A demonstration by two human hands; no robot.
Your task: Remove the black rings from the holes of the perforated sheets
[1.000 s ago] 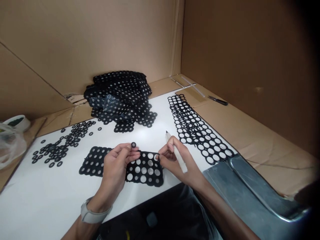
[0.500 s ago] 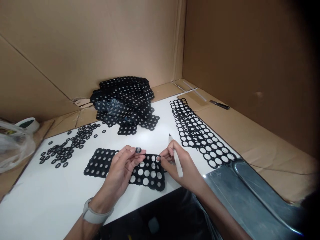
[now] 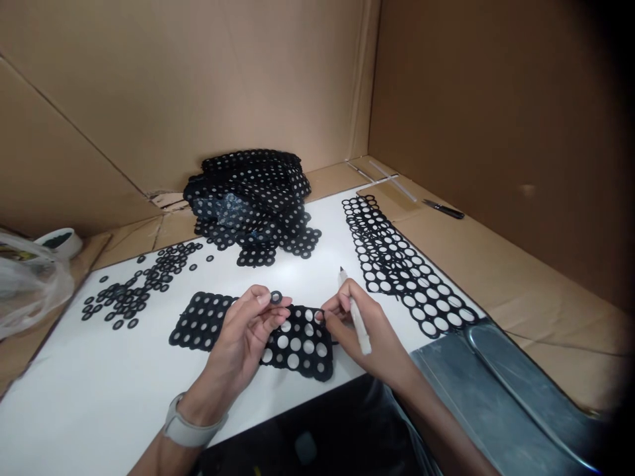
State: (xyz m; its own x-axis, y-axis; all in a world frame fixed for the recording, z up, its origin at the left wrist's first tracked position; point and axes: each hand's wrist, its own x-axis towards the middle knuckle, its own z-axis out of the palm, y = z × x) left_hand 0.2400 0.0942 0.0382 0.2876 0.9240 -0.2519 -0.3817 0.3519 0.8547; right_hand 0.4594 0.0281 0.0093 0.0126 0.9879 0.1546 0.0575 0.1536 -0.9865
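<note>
My left hand [image 3: 238, 337], a pale watch band [image 3: 191, 423] on its wrist, pinches a small black ring [image 3: 276, 297] at the fingertips. Below it lies a black perforated sheet [image 3: 198, 322] with rows of round cells; several at its right part are open holes showing white. A slim white pen-like tool [image 3: 361, 330] with a dark pointed tip is held in my right hand [image 3: 374, 320], the tip pointing away from me. The thumb and forefinger of that hand close together at the sheet's right edge; whether they also pinch a ring is unclear.
Loose black rings [image 3: 129, 291] lie scattered at left. A heap of black dotted sheets [image 3: 248, 198] stands at the back. Emptied ring-hole sheets [image 3: 421, 284] stretch along the right, near thread snips [image 3: 443, 209]. A plastic bag [image 3: 34, 284] and white bowl [image 3: 64, 244] sit far left.
The whole view has shifted slightly. The ring in my left fingers shows its hole a little more openly; both hands keep nearly the same pose and hold.
</note>
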